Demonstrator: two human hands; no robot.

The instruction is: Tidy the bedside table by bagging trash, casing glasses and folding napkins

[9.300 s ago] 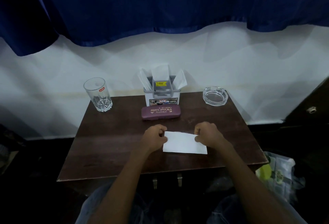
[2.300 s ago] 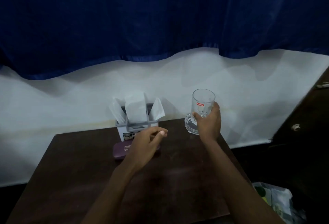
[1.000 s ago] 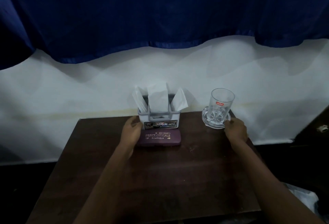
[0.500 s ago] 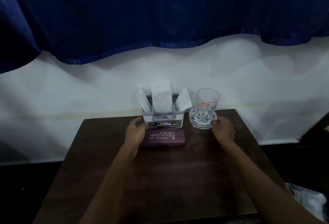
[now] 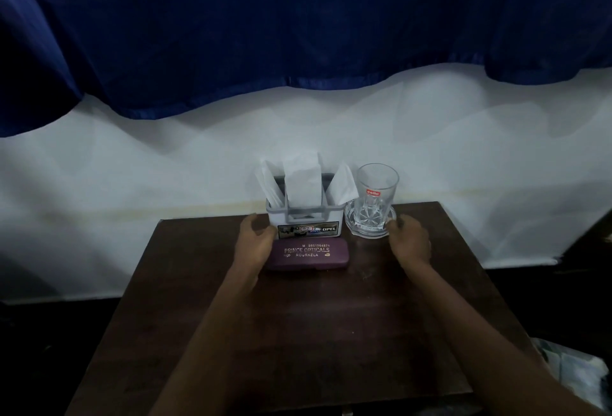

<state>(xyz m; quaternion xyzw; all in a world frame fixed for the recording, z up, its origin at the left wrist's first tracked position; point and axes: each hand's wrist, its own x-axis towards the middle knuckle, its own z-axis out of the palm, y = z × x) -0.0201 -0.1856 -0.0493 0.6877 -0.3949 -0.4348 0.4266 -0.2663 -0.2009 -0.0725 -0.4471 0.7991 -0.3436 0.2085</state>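
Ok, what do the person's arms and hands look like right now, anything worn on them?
Nothing worn that shows. The left hand and right hand are bare, no gloves, and no ring, watch or bracelet is visible in the dim light. The left forearm and right forearm are uncovered down to the frame's bottom edge, so no sleeve appears.

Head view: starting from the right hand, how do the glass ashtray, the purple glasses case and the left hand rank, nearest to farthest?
1. Glass ashtray: just ahead of the right hand, with the tumbler standing in it.
2. Purple glasses case: to the left, mid-table.
3. Left hand: at the case's far end.
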